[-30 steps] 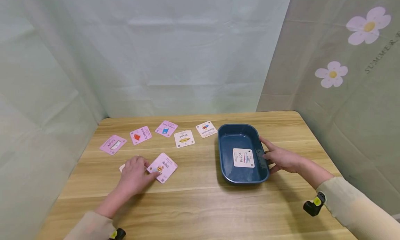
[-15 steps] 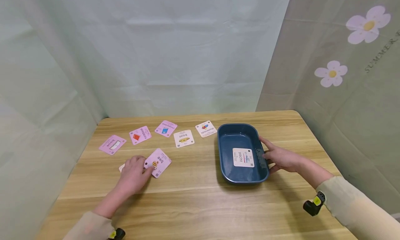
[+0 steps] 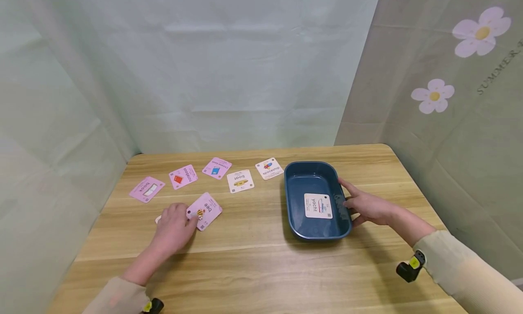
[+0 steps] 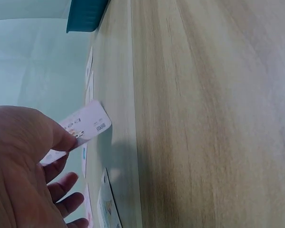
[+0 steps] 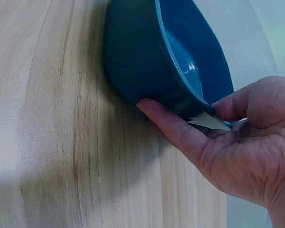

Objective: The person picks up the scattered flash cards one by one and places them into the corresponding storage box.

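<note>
My left hand (image 3: 175, 228) pinches a pink bee card (image 3: 209, 208) between thumb and fingers. In the left wrist view this card (image 4: 96, 119) is tilted above the wood. Another card (image 3: 158, 219) lies mostly hidden behind that hand; its picture cannot be read in the head view. At the right, my right hand (image 3: 369, 207) grips the side wall of a dark blue tray (image 3: 289, 205), thumb over the rim and fingers outside. Inside the tray a white yacht card (image 3: 318, 206) lies flat. The right wrist view shows the tray wall (image 5: 133, 61) in the hand.
Along the back of the wooden table (image 3: 253, 268) lie a book card (image 3: 147, 189), a notebook card (image 3: 183, 177), a Chinese book card (image 3: 217, 168), a boat card (image 3: 240, 181) and a spaceship card (image 3: 269, 169). Cloth curtains (image 3: 245, 78) surround the table's back and sides.
The bee card has shifted left and slightly away from me in my left hand, turning a little. My right hand and the tray have stayed in place.
</note>
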`<state>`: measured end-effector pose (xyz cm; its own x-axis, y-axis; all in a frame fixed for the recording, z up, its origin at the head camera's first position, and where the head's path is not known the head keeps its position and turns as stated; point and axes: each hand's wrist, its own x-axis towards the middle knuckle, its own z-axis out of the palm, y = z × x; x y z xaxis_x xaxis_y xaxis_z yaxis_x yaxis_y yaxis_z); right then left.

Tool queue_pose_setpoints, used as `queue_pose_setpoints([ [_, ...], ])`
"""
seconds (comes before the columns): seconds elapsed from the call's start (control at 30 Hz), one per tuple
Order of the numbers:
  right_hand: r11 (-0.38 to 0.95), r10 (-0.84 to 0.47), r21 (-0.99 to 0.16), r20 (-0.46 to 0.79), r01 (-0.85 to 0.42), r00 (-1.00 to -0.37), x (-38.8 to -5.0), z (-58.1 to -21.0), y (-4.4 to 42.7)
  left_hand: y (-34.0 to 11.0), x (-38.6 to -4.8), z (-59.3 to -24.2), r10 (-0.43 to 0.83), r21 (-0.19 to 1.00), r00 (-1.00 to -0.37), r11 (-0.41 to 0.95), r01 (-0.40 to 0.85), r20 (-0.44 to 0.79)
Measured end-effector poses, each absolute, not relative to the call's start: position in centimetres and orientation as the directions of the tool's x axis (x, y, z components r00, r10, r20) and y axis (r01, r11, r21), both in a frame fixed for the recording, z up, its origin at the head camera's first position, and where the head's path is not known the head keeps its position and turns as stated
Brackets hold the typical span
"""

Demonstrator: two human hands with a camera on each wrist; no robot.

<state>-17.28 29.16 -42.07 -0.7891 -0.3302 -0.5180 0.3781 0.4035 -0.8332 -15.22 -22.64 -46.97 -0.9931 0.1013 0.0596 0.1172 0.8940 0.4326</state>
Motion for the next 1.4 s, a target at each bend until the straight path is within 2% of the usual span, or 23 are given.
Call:
queue_pose_setpoints([
  [0.93,0.408,-0.333,-0.826,-0.531,0.388,-0.779,-17.5,-41.8,29.0,-22.6,-15.8,-45.4,0.109,0.653,-0.993,0.755,0.059,-0.036],
  [1.4,0.393,-0.33,-0.83,-0.528,0.395,-0.783,-17.3,-42.0,29.0,-22.2,-16.0,-44.8,0.105,0.688,-0.994,0.719,0.097,0.031],
])
